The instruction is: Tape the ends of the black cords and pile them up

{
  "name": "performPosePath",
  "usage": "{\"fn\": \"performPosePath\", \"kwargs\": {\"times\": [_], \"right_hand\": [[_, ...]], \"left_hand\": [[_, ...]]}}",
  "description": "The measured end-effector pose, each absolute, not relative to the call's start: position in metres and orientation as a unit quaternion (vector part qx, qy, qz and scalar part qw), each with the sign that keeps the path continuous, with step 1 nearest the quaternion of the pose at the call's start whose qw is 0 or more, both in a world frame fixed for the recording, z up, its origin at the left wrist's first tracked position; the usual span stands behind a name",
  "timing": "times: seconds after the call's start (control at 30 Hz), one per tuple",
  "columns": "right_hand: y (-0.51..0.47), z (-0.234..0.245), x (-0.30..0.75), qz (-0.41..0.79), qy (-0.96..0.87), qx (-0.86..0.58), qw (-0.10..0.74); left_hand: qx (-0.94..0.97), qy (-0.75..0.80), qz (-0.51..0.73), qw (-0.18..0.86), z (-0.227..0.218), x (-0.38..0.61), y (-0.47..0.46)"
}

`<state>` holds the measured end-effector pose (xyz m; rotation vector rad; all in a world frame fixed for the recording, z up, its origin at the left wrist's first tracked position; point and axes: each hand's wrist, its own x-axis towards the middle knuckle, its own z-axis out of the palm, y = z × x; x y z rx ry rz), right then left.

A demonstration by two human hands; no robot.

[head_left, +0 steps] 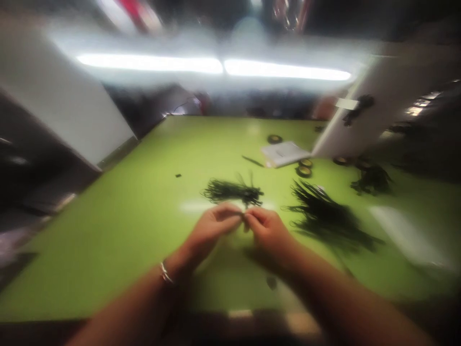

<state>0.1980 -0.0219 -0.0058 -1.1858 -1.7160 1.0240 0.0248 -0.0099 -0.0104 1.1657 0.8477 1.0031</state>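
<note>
My left hand [220, 222] and my right hand [263, 225] meet over the green table, fingertips pinched close together. Between them is a small dark piece, likely part of a thin black cord [246, 225]; blur hides its exact shape. Just beyond my fingers lies a bundle of looped black cords [230, 191], its knotted ends toward the right. A larger heap of black cords [324, 216] fans out to the right of my right hand.
A white notepad [286, 154] lies farther back, with a black pen [252, 161] beside it and rolls of black tape [304, 169] around it. Another dark cord pile [372, 180] sits right. Pale panels [345, 120] flank the green table [126, 230]. Bright tube lights [151, 63] hang ahead.
</note>
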Motion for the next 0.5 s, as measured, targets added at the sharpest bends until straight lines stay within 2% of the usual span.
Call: {"fn": "performPosePath", "kwargs": {"times": [0.07, 0.2, 0.33, 0.5], "right_hand": [[-0.022, -0.007, 0.198, 0.379, -0.694, -0.480, 0.379], [-0.019, -0.002, 0.205, 0.331, -0.765, -0.473, 0.285], [-0.013, 0.014, 0.213, 0.340, -0.822, -0.423, 0.172], [-0.030, 0.040, 0.214, 0.478, -0.732, -0.439, 0.207]], "left_hand": [[0.539, 0.386, 0.435, 0.610, -0.011, 0.024, -0.008], [0.603, 0.437, 0.410, 0.527, -0.012, 0.023, -0.009], [0.630, 0.437, 0.324, 0.554, -0.008, 0.019, -0.009], [0.656, 0.399, 0.217, 0.603, 0.006, 0.007, -0.009]]}}
